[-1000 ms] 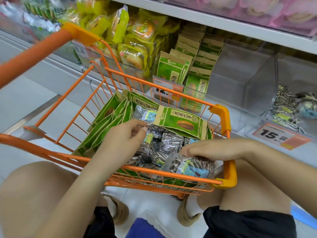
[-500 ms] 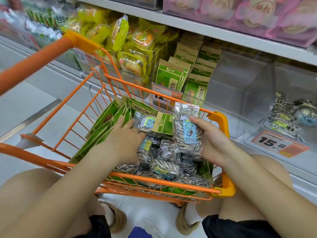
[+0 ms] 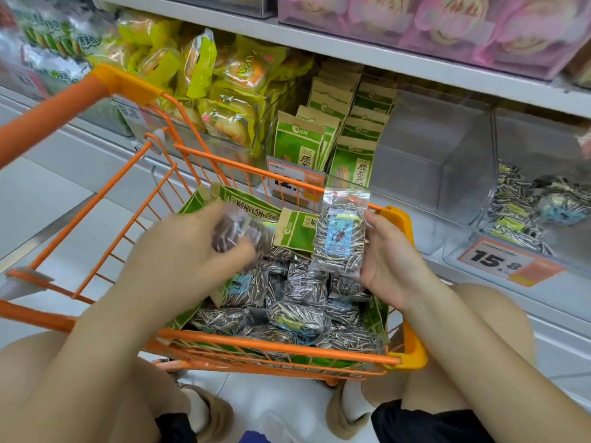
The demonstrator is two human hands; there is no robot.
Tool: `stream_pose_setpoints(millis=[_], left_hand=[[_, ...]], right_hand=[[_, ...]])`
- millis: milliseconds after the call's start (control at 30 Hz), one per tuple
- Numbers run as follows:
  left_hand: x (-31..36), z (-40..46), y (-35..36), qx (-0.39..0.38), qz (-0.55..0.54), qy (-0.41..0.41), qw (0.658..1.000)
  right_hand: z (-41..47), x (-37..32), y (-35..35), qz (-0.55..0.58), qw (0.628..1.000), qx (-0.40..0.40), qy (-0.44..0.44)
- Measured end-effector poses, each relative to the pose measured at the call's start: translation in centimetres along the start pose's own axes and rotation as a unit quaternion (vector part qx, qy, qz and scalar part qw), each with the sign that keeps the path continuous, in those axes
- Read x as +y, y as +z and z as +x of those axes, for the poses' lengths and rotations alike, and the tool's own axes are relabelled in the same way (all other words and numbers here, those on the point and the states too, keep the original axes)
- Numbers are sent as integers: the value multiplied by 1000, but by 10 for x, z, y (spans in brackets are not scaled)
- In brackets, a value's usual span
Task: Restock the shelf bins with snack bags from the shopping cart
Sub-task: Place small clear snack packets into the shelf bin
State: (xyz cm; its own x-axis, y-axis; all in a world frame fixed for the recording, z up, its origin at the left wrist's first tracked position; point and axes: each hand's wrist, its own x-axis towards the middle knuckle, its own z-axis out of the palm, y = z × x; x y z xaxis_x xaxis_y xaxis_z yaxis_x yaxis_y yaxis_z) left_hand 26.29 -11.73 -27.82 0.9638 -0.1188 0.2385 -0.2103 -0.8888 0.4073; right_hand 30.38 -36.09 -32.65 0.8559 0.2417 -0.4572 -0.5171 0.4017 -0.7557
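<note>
An orange wire shopping cart (image 3: 403, 346) stands in front of me, holding several clear sunflower seed bags (image 3: 297, 318) and green snack bags (image 3: 294, 231). My right hand (image 3: 388, 254) grips one clear seed bag (image 3: 340, 238) upright above the cart's right side. My left hand (image 3: 188, 251), blurred with motion, holds another clear seed bag (image 3: 238, 236) over the cart's middle. The clear shelf bin (image 3: 543, 145) at the right has a few of the same seed bags (image 3: 524, 215) in it.
A clear bin (image 3: 428, 148) sits left of the seed bin. Green bags (image 3: 329, 135) stand in rows in a bin behind the cart, yellow snack packs (image 3: 224, 91) further left. A 15.8 price tag (image 3: 508, 263) fronts the shelf. My knees flank the cart.
My left hand has lifted out of the cart pile with a seed bag in it. My right hand keeps its bag upright, slightly further right and higher.
</note>
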Motion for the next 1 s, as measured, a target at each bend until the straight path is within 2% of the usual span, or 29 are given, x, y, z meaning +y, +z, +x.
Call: stream_pose_setpoints(millis=[67, 133, 233, 333, 433, 500, 633, 733, 800, 867, 933, 1000], left_hand=[[14, -1, -8, 87, -88, 11, 992], [30, 1, -3, 111, -131, 70, 983], [43, 6, 27, 68, -86, 159, 981], [44, 2, 58, -1, -74, 182, 980], [53, -5, 62, -50, -198, 116, 972], [58, -4, 58, -35, -292, 72, 953], [64, 2, 55, 19, -379, 7, 925], [68, 5, 56, -54, -503, -107, 856], [66, 8, 59, -105, -559, -158, 807], [65, 11, 60, -127, -591, -196, 772], [67, 14, 58, -115, -605, -203, 761], [73, 19, 55, -91, -605, -182, 770]], right_hand=[[1, 1, -1, 3, 1000, -3, -2], [1, 2, 0, 6, 1000, -20, -2], [1, 3, 3, 20, 998, -47, -19], [0, 2, 2, 25, 998, -49, -41], [-2, 1, 1, 17, 998, -40, -47], [-3, 2, 1, 15, 998, -42, -40], [-4, 2, 2, 11, 998, -38, -58], [-4, 1, 4, 11, 995, -6, -97], [-6, 1, 5, -11, 992, 10, -126], [-8, 2, 7, -28, 988, 19, -149], [-13, 1, 8, -47, 985, 14, -163], [-17, 1, 8, -73, 983, 1, -170]])
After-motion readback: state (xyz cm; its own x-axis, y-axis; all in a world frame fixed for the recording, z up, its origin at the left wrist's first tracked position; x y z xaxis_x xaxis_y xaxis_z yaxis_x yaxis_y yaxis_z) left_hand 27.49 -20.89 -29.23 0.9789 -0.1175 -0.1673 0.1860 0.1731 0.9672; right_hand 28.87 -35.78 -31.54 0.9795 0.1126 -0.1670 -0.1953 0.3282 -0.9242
